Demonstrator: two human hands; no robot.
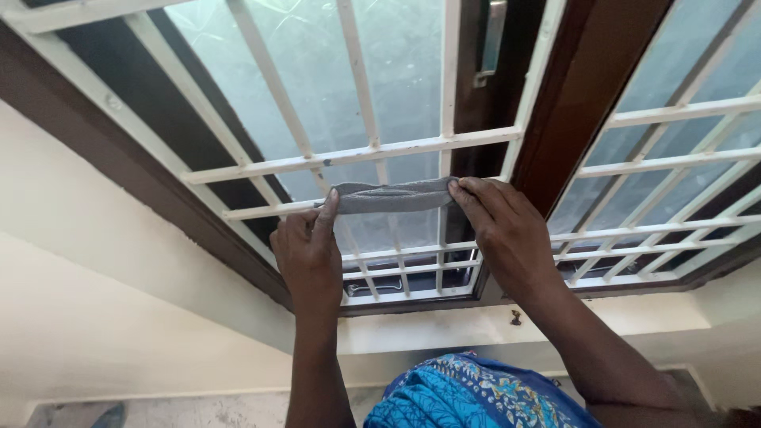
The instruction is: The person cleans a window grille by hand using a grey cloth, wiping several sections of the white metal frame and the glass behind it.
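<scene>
A grey cloth [392,196] is stretched sideways between my two hands, in front of the white window grille [349,154]. My left hand [307,255] pinches the cloth's left end with thumb and forefinger. The right end is pinched by my right hand [507,231]. The cloth lies against one of the grille's horizontal bars, across two upright bars.
Behind the grille is frosted glass in a dark brown frame [571,95] with a metal handle [491,40]. A second grille panel [674,198] sits to the right. A cream wall [95,261] is on the left and a white sill [444,325] below. My blue patterned garment [468,396] shows at the bottom.
</scene>
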